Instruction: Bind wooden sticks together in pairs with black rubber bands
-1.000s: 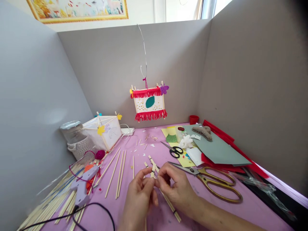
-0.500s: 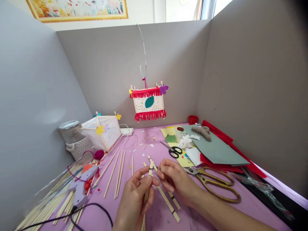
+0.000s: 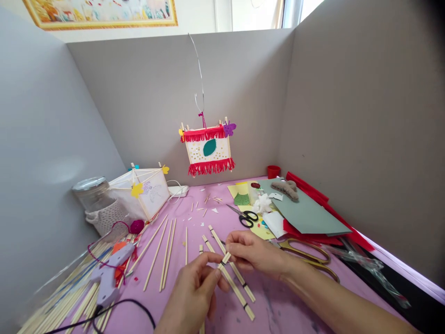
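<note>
My left hand (image 3: 194, 290) is closed around a pair of thin wooden sticks (image 3: 225, 260) that point up and to the right. A black binding (image 3: 223, 264) wraps them near the top end. Close against that end, the fingers of my right hand (image 3: 252, 253) are pinched together; what sits between them is hidden. Beneath my hands lie more paired sticks (image 3: 238, 292) with black bands near their ends. Small black-handled scissors (image 3: 247, 218) rest beyond my right hand, and large gold-handled scissors (image 3: 306, 250) lie partly behind my right forearm.
Loose sticks (image 3: 167, 260) and a lilac glue gun (image 3: 113, 273) with its black cord are on the left. A white paper lantern (image 3: 153, 192) and a jar (image 3: 91, 192) stand behind. A red-fringed lantern (image 3: 209, 150) hangs ahead. Grey-green sheets (image 3: 313, 215) lie right.
The held sticks have tipped from nearly upright to leaning right. My right fingers have come closer to their top end; the dark strand seen between them earlier no longer shows. The view has shifted slightly.
</note>
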A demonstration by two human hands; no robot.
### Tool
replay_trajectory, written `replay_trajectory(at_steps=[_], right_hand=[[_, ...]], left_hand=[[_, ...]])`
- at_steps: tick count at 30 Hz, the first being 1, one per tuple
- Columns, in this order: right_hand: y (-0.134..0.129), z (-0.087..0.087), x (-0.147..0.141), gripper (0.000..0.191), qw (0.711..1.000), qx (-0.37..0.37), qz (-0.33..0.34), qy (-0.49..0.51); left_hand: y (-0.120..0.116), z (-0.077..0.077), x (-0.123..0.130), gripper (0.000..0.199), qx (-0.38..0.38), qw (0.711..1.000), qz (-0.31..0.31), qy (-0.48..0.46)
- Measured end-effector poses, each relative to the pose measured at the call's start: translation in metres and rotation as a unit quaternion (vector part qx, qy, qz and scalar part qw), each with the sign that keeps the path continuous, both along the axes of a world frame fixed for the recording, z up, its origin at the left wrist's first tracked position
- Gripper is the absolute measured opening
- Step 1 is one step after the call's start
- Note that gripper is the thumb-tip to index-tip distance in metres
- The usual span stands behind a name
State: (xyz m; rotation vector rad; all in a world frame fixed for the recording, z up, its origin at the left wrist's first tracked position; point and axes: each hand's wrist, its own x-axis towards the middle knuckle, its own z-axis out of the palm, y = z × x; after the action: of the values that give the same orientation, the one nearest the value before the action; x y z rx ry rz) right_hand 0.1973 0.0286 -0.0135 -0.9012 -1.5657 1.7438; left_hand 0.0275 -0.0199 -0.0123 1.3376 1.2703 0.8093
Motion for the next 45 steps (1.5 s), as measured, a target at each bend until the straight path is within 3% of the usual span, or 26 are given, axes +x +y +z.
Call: replay_trajectory(at_steps=[3, 6, 9, 12, 15, 18, 20, 23, 25, 31, 36, 41, 45], right_hand=[[-0.006, 0.002, -0.004, 0.013, 0.968, 0.181, -0.082, -0.156], [-0.013, -0.004, -0.011, 0.012, 0.887, 0.349, -0.128, -0.275], [-0.020, -0.017, -0.020, 0.013, 0.811, 0.446, -0.135, -0.353], [-0.026, -0.025, -0.024, 0.018, 0.776, 0.525, -0.116, -0.330], [-0.028, -0.021, -0.023, 0.019, 0.810, 0.522, -0.127, -0.235], [-0.023, -0.012, -0.020, 0.016, 0.867, 0.415, -0.226, -0.158], [-0.019, -0.009, -0.019, 0.018, 0.900, 0.337, -0.255, -0.107], [-0.016, -0.010, -0.023, 0.021, 0.957, 0.204, -0.206, -0.014], [-0.017, -0.011, -0.026, 0.023, 0.974, 0.144, -0.173, 0.033], [-0.021, -0.008, -0.031, 0.025, 0.985, 0.064, -0.140, 0.073], [-0.020, -0.010, -0.029, 0.019, 0.977, 0.095, -0.172, 0.079], [-0.019, -0.016, -0.028, 0.024, 0.963, 0.186, -0.186, 0.059], [-0.019, -0.013, -0.031, 0.020, 0.973, 0.127, -0.161, 0.109]], left_hand=[[-0.002, -0.003, -0.002, 0.022, 0.051, 0.994, 0.016, 0.093], [-0.005, -0.008, 0.001, 0.018, 0.130, 0.980, 0.033, 0.147], [-0.008, -0.012, 0.007, 0.016, 0.165, 0.973, 0.068, 0.149], [-0.006, -0.011, 0.010, 0.018, 0.151, 0.978, 0.095, 0.111], [-0.002, -0.005, 0.007, 0.023, 0.087, 0.992, 0.086, 0.033], [0.001, 0.001, 0.003, 0.033, 0.001, 0.994, 0.082, -0.073], [0.001, 0.005, 0.003, 0.038, -0.029, 0.987, 0.086, -0.136], [-0.001, 0.009, 0.004, 0.038, -0.043, 0.980, 0.073, -0.181], [-0.003, 0.009, 0.006, 0.033, -0.048, 0.978, 0.063, -0.190], [-0.004, 0.009, 0.007, 0.027, -0.047, 0.969, 0.051, -0.236], [-0.001, 0.005, 0.003, 0.026, -0.059, 0.953, 0.016, -0.297], [-0.003, 0.004, 0.005, 0.029, -0.033, 0.963, 0.039, -0.264], [-0.006, 0.006, 0.008, 0.036, -0.030, 0.967, 0.043, -0.248]])
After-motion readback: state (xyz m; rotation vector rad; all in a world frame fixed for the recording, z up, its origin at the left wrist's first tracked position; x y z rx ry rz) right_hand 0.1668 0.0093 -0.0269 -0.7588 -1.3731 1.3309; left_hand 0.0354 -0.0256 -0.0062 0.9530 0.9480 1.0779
